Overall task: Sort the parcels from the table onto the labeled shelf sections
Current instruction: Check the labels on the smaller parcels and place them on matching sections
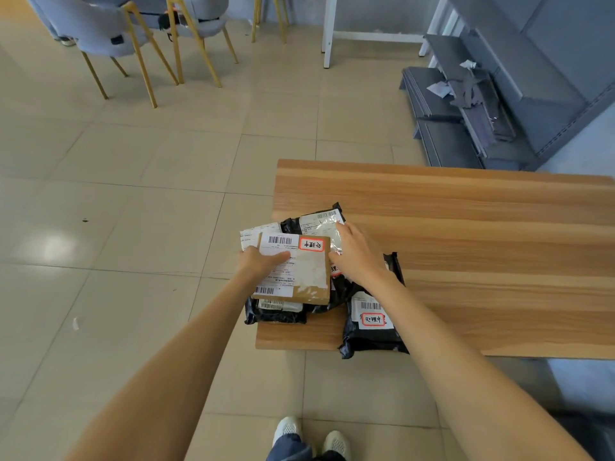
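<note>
A tiled floor (133, 194) fills most of the view; grey shelving parts (482, 104) lie stacked at the far right, and grey chairs (109, 31) stand at the far left; the wooden surface (466, 227) carries a heap of parcels at its near left corner; a black mailer bag (369, 331) lies at the near edge, just beside the heap; a brown cardboard parcel (299, 271) tops the heap; the left hand (258, 261) has its grip on that parcel's left edge, thumb across the label; the right hand (356, 252) rests with loosely spread fingers, holding nothing, on a glossy black bag (319, 224) behind it.
</note>
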